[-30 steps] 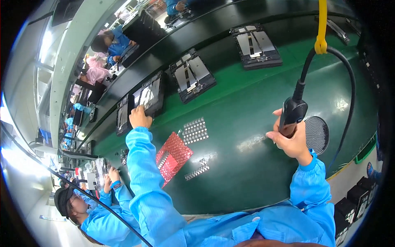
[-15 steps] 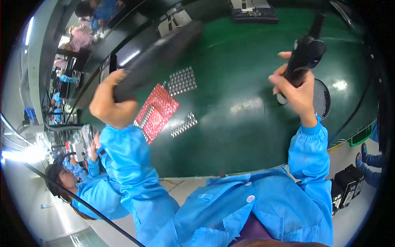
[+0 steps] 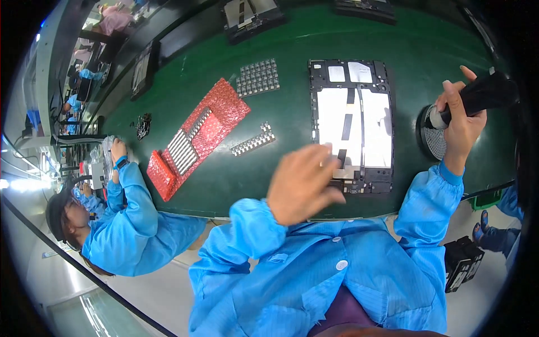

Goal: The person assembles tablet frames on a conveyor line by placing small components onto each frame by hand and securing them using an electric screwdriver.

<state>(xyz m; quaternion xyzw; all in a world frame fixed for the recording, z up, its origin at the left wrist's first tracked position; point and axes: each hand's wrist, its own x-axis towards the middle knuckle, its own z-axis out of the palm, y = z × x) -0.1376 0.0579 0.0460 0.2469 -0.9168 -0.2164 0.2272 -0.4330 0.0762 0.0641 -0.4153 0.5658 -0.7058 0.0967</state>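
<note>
A flat tablet-like device (image 3: 377, 126) with a black frame and large silver-white panels lies on the green table before me. My left hand (image 3: 306, 182) is at its lower left corner, fingers stretched out and slightly blurred, holding nothing; I cannot tell whether it touches the frame. To the right, my right hand (image 3: 463, 115) grips a thick black hand-held tool (image 3: 484, 92), tilted almost level, its pale tip pointing left. Below that tip sits a round black dish with a mesh face (image 3: 432, 137), partly covered by the hand and tool.
Left of the device are a red bubble-wrap sheet (image 3: 224, 101) with metal strips, a grid of small parts (image 3: 258, 77) and a short strip of parts (image 3: 252, 141). Similar devices stand at the far edge (image 3: 252, 19). A co-worker in blue (image 3: 118, 236) sits at left.
The dark panel my left hand was swinging now lies on the table as the device, and that hand has let go and moved right. The tool has tipped over toward level and moved right.
</note>
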